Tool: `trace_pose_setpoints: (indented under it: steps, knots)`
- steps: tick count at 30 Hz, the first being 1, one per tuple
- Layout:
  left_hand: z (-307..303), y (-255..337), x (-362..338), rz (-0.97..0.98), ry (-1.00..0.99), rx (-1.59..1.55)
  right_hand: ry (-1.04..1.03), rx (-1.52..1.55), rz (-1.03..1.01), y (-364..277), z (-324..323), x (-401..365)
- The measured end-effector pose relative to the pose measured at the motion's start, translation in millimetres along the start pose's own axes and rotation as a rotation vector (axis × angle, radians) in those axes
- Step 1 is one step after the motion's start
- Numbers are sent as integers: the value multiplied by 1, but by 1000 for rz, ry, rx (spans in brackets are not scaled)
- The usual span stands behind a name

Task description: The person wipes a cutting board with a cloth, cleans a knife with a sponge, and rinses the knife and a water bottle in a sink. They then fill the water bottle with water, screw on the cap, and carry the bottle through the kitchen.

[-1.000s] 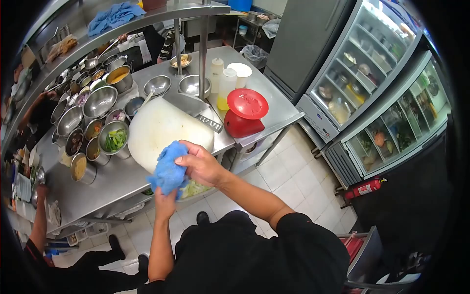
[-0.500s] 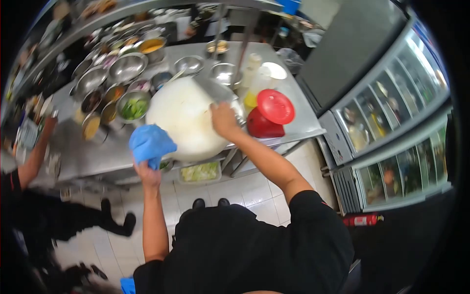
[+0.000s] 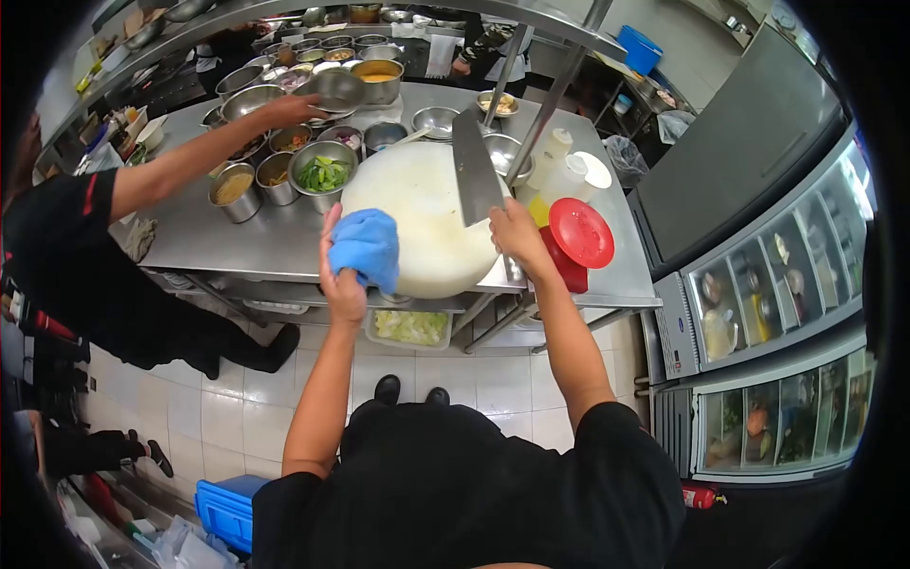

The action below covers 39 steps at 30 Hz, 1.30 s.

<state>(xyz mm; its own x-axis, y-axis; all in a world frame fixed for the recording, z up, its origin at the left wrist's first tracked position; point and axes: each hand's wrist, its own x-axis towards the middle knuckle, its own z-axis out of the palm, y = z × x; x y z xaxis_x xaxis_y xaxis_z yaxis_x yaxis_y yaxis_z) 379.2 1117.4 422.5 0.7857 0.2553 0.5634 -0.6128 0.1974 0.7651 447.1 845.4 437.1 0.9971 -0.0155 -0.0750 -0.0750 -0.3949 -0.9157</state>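
Note:
My left hand [image 3: 343, 296] is closed on a bunched blue cloth [image 3: 365, 248] at the front left edge of a thick, round white cutting board [image 3: 412, 194]. In my right hand [image 3: 517, 232], a cleaver [image 3: 474, 175] is gripped by its handle. Its broad blade points away from me over the right side of the board. Beside this hand, a red lid [image 3: 581, 232] rests tilted on a red container [image 3: 565, 269]. Left of the board stands a metal bowl of green vegetables [image 3: 323, 174].
On the left, a co-worker's hand [image 3: 296, 110] holds a metal bowl [image 3: 336, 90] above several food containers. Squeeze bottles [image 3: 553, 156] stand at the right, near a shelf post [image 3: 555, 95]. A tub of chopped greens [image 3: 409, 327] sits below the counter. A glass-door fridge [image 3: 768, 275] stands right.
The view has shifted. My left hand has brought the cloth closer to the board, and the cleaver now shows clearly over its right side. The co-worker's arm has reached across the counter to a bowl.

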Motion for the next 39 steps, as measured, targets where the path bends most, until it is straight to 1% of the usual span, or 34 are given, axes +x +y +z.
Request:
trace_pose_setpoints:
  steps: [1,2,3,5,6,7,9,10,12,13,14,16,18,20,21,23,28,30,31,33,34,35,37,38,39]
  knots:
    - [5,2,1,51,-31,36,-5,1,4,-8,2,-21]
    - [11,2,1,99,-64,71,-47,172,58,-17,6,-43]
    - [16,1,-2,89,-64,77,-89,344,116,-22,11,-64]
    - [25,-4,-8,160,-206,262,-133,420,110,-26,24,-97]
    - [34,-6,-14,139,-258,281,-177,434,93,-25,29,-106]
    - [45,-8,-19,122,-311,300,-159,393,65,-17,37,-113]
    - [66,-11,-28,196,-463,575,-264,294,-6,-18,51,-122]
    - [68,-12,-28,193,-462,579,-261,306,53,-6,59,-123]
    - [73,-14,-26,192,-582,693,-242,347,64,-10,60,-132]
    - [74,-14,-21,200,-580,691,-219,385,70,-13,59,-131]
    - [76,-14,-22,203,-586,677,-218,302,57,-8,57,-131]
    - [79,-15,-20,211,-593,661,-212,343,39,-8,55,-133]
    - [83,-16,-17,274,-499,675,-211,384,21,-16,53,-138]
    - [84,-14,-13,283,-477,672,-231,486,25,-28,49,-147]
    - [84,-14,-11,292,-454,671,-231,486,26,-26,47,-149]
    - [81,-18,-7,289,-420,668,-281,340,5,-22,44,-153]
    - [73,-29,8,248,-334,649,-338,367,39,-25,43,-168]
    - [70,-35,15,254,-262,757,-350,393,36,-22,43,-174]
    - [68,-39,21,255,-261,757,-355,365,19,-19,42,-178]
    - [58,-54,37,137,-39,489,-362,336,2,-19,34,-186]
    - [45,-75,54,-111,-7,216,-402,433,92,-24,26,-192]
    - [33,-78,63,-476,29,-212,-441,527,180,-27,19,-193]
    - [31,-56,56,-565,-30,-745,-446,585,136,-30,13,-182]
    - [33,-52,49,-559,-43,-741,-398,559,48,-33,15,-169]
    - [37,-49,38,-582,-76,-855,-347,534,-34,-36,17,-156]
